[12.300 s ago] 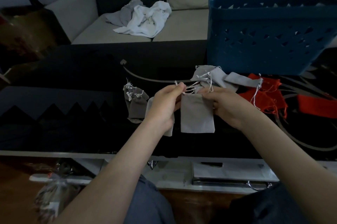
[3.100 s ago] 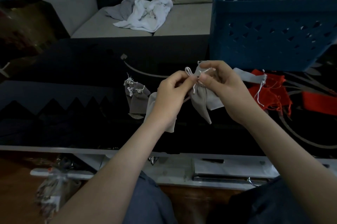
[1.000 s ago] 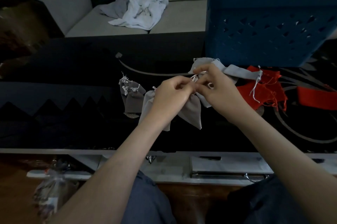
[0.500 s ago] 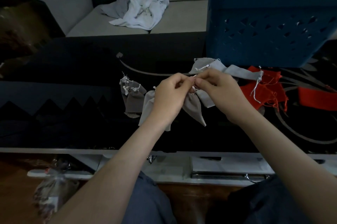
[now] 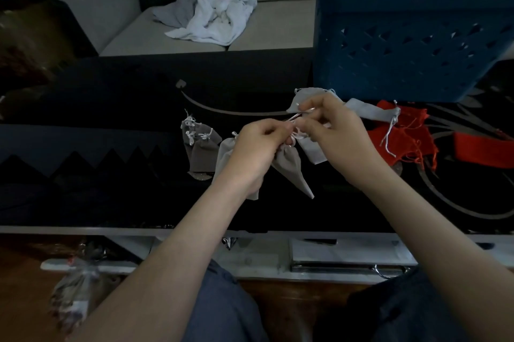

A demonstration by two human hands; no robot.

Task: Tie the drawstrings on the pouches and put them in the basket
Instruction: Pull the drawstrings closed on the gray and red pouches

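1. The left hand [image 5: 258, 147] is pinching the cinched neck of the grey pouch [image 5: 292, 169]; the right hand [image 5: 336, 133] is pinching its drawstring [image 5: 299, 115], drawing it taut
2. The thin cord could be slipping from either pinch before the knot bites, leaving the mouth loosening; stray ends may be snagging the untied pouches [image 5: 308, 95] just behind the right hand
3. The pouch is hanging over the black table [image 5: 111, 108], near the blue basket [image 5: 403, 63], its long axis slanting from the gathered neck down to a corner pointing toward the near edge, slightly right
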